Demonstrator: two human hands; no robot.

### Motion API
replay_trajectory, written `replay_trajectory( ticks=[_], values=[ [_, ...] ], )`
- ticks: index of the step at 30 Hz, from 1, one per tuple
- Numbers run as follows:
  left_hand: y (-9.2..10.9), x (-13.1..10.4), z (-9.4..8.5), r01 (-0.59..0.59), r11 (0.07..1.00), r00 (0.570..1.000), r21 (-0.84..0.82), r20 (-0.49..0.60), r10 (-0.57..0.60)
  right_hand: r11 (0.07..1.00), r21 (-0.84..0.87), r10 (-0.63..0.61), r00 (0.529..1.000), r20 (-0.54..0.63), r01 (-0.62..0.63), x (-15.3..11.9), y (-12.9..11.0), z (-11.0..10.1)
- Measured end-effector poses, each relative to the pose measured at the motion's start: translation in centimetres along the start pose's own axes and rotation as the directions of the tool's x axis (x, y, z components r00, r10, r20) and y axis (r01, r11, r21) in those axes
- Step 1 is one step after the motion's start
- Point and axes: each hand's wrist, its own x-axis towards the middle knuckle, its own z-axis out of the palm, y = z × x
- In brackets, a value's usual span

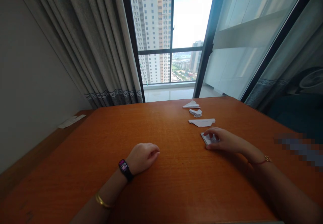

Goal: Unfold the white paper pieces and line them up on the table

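Observation:
My right hand (218,139) reaches over a small square of folded white paper (205,139) on the table. Its fingers curl round the paper's edges, and they cover part of it. Beyond that hand, three other folded white papers lie in a row: a long flat-bottomed folded paper (202,123), a crumpled-looking folded paper (195,113) and a pointed paper plane (191,104). My left hand (143,158) rests on the tabletop to the left, its fingers curled into a loose fist. Nothing shows in it.
An orange-brown wooden table (106,143) stretches ahead towards a window (172,49). Flat white paper (72,121) lies by the left wall. A grey curtain (101,42) hangs at the far left. At the right edge is a blurred-out patch (300,150).

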Motion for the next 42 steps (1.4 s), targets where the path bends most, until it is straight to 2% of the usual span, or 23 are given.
replay_trajectory(
  ticks=[25, 34, 42],
  values=[
    [0.3, 0.1, -0.2, -0.004, 1.0, 1.0, 0.002, 0.001, 0.004, 1.0, 0.016, -0.003, 0.995, 0.095, 0.002, 0.3, 0.4, 0.5],
    [0.0, 0.1, 0.0, -0.011, 1.0, 1.0, 0.003, -0.001, 0.011, 0.999, -0.029, -0.022, 0.999, 0.026, 0.023, 0.5, 0.8, 0.6],
    [0.1, 0.1, -0.1, -0.013, 1.0, 1.0, -0.003, -0.008, 0.013, 0.998, -0.051, -0.02, 0.999, 0.029, 0.022, 0.3, 0.9, 0.3]
  ],
)
